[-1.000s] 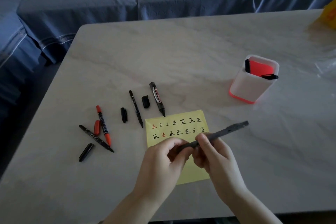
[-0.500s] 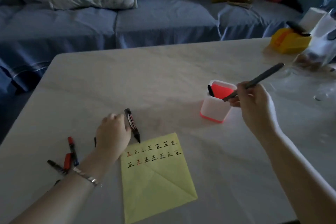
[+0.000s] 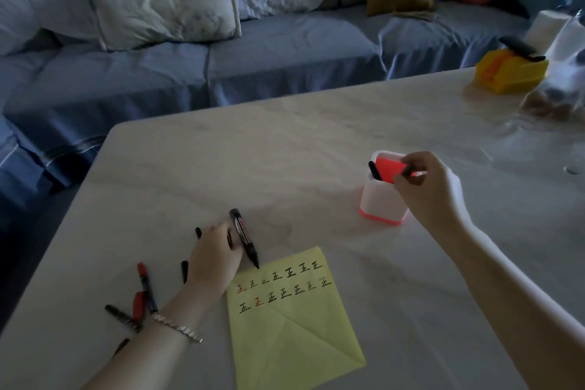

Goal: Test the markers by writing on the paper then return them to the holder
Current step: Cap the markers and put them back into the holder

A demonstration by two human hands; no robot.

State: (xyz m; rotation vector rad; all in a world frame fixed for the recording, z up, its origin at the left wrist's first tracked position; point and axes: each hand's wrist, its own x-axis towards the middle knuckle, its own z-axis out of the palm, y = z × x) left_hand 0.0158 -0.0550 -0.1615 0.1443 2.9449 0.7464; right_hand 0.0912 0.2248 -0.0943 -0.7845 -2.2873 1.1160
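Grey marker (image 3: 409, 170) is now nearly all inside the holder (image 3: 380, 199), right of centre frame. Half a second ago it stuck out above the rim at a slant. Right hand (image 3: 430, 193) fingers (image 3: 421, 160) pinch its top end, not let go yet. One black marker (image 3: 374, 169) already stands in there.

Left hand (image 3: 215, 256) is down at lower left on the worktop (image 3: 285, 152), over a thin marker and just beside the thick black marker (image 3: 244, 236). Grip is hidden, cannot tell.

So one return is almost done and the next pick is lining up. Paper (image 3: 294, 336) is marked. Red marker (image 3: 146, 288) and loose cap (image 3: 184, 271) still out.
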